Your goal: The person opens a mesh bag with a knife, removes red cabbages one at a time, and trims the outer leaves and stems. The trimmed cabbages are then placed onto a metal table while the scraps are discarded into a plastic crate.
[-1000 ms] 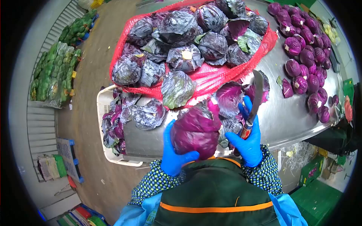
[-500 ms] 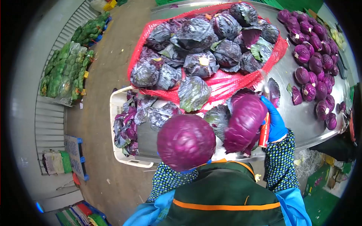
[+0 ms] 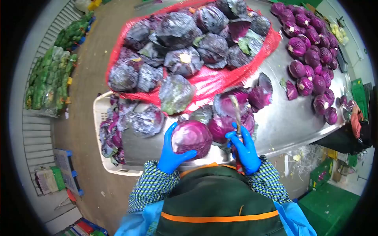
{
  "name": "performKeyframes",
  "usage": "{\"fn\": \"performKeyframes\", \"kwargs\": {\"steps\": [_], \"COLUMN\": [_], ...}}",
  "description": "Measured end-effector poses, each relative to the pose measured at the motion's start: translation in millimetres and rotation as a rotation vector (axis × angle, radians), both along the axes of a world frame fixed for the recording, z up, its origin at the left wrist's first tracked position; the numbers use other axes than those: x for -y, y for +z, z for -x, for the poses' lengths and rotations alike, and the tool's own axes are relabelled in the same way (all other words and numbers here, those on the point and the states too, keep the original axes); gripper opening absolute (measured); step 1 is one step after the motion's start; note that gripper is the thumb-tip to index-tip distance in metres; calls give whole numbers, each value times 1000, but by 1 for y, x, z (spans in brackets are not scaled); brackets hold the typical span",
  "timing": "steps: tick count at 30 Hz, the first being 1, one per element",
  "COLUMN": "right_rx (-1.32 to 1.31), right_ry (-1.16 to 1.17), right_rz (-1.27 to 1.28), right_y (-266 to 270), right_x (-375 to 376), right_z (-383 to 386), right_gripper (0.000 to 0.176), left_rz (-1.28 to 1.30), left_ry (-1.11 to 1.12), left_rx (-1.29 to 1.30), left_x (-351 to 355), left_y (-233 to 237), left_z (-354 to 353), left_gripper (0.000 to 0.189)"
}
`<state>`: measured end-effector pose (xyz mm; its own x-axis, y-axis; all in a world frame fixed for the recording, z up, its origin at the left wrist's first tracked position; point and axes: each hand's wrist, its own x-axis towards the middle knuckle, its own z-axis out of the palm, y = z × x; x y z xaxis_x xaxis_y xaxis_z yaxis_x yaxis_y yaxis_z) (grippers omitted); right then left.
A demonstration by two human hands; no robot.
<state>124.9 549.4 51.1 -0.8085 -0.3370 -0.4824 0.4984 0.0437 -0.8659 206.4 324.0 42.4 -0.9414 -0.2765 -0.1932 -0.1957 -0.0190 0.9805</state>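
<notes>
A peeled red cabbage (image 3: 192, 138) rests at the table's near edge. My left hand (image 3: 171, 154) is wrapped round its left side and front, in a blue glove. My right hand (image 3: 245, 151), also gloved in blue, grips a knife (image 3: 236, 108) with a red handle; its blade points away from me. Loose purple leaves (image 3: 232, 103) lie just beyond and under the blade. Past the cabbage, a red mesh bag (image 3: 220, 84) lies opened out under several untrimmed cabbages (image 3: 177, 29) with dark outer leaves.
At the left, a white crate (image 3: 103, 155) holds stripped leaves. Several trimmed cabbages (image 3: 312, 57) are heaped on the metal table (image 3: 271, 128) at the right. Stacked bags of green produce (image 3: 51, 78) stand along the left wall. A person's hand (image 3: 356, 109) shows at far right.
The large leaf by my right hand has been let go onto the table. The knife now points forward. My left hand's cabbage has turned, showing a paler side. The view has shifted.
</notes>
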Motion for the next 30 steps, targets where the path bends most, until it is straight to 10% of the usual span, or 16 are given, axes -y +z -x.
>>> {"fn": "performKeyframes", "kwargs": {"steps": [3, 7, 15, 30], "right_rx": [-221, -732, -852, -559], "right_ry": [186, 334, 501, 211], "right_rz": [-170, -342, -604, -588], "right_y": [-26, -26, -10, -5], "right_x": [-9, -14, -3, 11], "right_z": [-16, -24, -19, 29], "right_gripper": [49, 55, 49, 71], "left_rz": [721, 802, 644, 856], "left_ry": [-116, -150, -143, -97], "left_rx": [34, 130, 183, 176], "left_x": [-23, -39, -45, -63], "left_y": [-36, -31, -29, -31], "left_z": [2, 10, 31, 21], "left_gripper": [115, 121, 121, 121]}}
